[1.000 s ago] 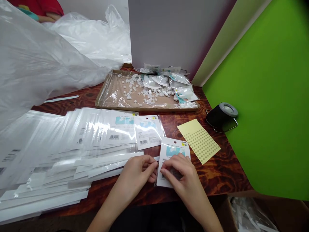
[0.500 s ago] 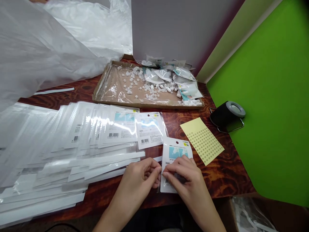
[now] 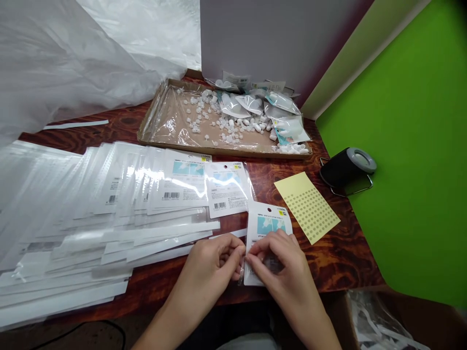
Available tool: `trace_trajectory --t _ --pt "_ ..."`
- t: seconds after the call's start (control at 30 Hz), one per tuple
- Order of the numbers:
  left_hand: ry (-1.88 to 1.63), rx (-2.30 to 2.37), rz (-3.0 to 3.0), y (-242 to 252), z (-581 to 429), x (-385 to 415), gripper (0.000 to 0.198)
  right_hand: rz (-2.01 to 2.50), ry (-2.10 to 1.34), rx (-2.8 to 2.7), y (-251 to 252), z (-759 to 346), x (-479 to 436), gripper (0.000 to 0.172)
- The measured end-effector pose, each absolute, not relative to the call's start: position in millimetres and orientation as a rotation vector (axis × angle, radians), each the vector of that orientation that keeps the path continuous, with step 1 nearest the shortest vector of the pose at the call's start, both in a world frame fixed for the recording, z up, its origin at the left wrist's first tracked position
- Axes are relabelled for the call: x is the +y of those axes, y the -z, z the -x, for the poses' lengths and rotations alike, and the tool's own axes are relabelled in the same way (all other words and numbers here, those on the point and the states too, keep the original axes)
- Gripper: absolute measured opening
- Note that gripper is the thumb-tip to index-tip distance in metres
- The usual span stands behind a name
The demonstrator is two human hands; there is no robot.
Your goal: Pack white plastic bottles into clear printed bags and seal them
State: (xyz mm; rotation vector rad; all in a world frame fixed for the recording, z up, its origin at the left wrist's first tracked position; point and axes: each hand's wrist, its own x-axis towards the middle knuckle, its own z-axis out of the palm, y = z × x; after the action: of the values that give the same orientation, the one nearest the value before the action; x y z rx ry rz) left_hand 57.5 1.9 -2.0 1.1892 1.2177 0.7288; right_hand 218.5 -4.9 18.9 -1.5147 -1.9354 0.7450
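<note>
Pinching the white hanging-tab card packet (image 3: 268,228) in its clear plastic sleeve, you hold your left hand (image 3: 213,267) and your right hand (image 3: 280,260) close together, almost meeting at the packet's lower left edge. Both are clamped on it, though your fingers hide exactly how the sleeve is gripped. The packet lies on the dark red-brown wood-grain table (image 3: 339,262), just below a second printed card packet (image 3: 226,189) and just left of the pale yellow sheet of small round dots (image 3: 308,206). Your left forearm runs beside the long fanned stack of clear-sleeved card packets (image 3: 109,204), so a sideways drag of that arm could shove the slippery sleeves out of line or over the table edge. Too hard a pinch could crease the thin card or tear the film, and a rushed pull could make the packet skid on the glossy wood. Farther off sits the shallow cardboard tray (image 3: 222,151) lined with clear film and holding loose small white plastic pieces; a knock on its rim could scatter them among the packets
</note>
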Motion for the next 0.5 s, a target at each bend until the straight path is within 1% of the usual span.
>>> trace_trajectory --t 0.2,0.5 --pt "-0.727 1.189 -1.106 2.1 -58.8 1.4 0.024 1.495 -0.802 -1.954 -23.4 -220.9 -3.0 0.016" --pt "-0.706 1.149 -1.15 -1.3 -55.4 2.1 0.024 1.471 -0.785 -1.985 -22.7 -221.0 -3.8 0.013"
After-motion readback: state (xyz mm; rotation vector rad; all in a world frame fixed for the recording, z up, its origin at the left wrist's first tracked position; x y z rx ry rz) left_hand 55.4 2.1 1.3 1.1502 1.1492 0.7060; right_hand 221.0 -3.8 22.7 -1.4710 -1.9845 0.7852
